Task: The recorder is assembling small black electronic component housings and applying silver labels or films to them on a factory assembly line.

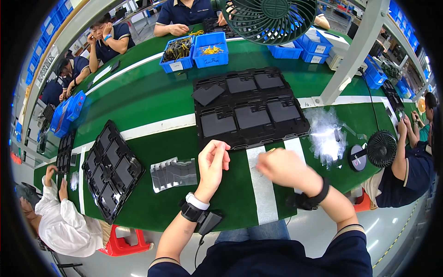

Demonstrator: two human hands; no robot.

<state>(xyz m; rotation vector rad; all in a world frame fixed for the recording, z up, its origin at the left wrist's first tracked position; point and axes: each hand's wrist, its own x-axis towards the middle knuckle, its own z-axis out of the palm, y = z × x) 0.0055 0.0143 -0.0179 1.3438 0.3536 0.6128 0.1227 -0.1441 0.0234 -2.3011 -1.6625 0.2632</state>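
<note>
My left hand [212, 164] is raised over the near edge of a black plastic tray [251, 141], its fingers curled together; whatever they hold, if anything, is hidden. To its right, my right hand [282, 168] is also closed above a white strip on the green table, its fingertips blurred and their contents unclear. Flat dark rectangular panels [253, 117] lie in the tray's compartments. One panel [208, 94] rests askew at the tray's far left corner. Left of my left hand are overlapping strips of clear film [174, 174]. A heap of small clear film pieces [326, 138] lies right of the tray.
A second black tray [112, 171] with panels stands at the left. Blue bins [211, 59] holding small parts are across the table. A large fan [270, 21] and a grey post [355, 55] rise ahead; a small fan [381, 148] sits right. Several people work around the table.
</note>
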